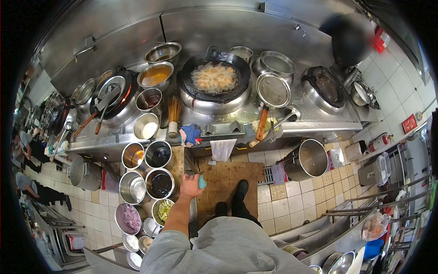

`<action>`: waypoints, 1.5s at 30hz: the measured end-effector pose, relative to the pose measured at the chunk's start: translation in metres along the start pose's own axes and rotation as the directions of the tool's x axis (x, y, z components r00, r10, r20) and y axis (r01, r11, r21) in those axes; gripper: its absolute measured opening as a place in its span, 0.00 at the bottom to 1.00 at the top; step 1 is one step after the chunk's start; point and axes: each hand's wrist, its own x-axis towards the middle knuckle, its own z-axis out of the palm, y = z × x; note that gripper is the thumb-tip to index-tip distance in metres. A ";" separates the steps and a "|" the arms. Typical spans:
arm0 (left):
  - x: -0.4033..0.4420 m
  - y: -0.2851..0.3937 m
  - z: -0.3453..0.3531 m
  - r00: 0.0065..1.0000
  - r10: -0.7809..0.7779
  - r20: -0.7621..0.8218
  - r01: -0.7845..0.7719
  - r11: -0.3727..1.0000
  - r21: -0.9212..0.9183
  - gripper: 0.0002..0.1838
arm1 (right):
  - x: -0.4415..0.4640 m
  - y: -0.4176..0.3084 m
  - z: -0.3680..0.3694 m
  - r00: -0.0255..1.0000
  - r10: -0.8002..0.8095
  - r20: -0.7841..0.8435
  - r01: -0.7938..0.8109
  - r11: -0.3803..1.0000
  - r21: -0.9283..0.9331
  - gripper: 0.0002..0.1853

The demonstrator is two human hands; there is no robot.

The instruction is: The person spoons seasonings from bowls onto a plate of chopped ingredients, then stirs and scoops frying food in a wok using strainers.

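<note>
The left hand pinches what looks like a green cloth between its fingers; likely light, soft, best gripped mid-bundle.

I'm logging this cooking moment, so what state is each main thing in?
Left hand: closed on green wad
Middle wok: uncovered
Oil: bubbling
Food: golden, frying
White towel: hanging
Tall pot at right: uncovered
Purple vegetable: chopped
Green vegetable: chopped

The shirt is grey, short-sleeved; trousers dark; shoes black.
</note>
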 end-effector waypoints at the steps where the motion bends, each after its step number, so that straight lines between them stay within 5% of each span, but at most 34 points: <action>1: 0.000 0.000 0.000 1.000 0.000 -0.001 0.000 1.000 0.003 0.39 | 0.001 0.003 0.004 1.000 -0.006 -0.012 0.006 1.000 0.008 0.20; 12: 0.000 0.002 -0.004 1.000 -0.002 0.009 0.002 1.000 0.003 0.38 | 0.004 0.013 0.019 0.977 -0.108 -0.186 0.117 0.992 0.036 0.21; 45: 0.000 0.001 -0.001 1.000 -0.004 0.016 0.003 1.000 0.031 0.39 | -0.007 0.004 -0.004 0.989 -0.113 -0.097 0.122 0.989 0.087 0.20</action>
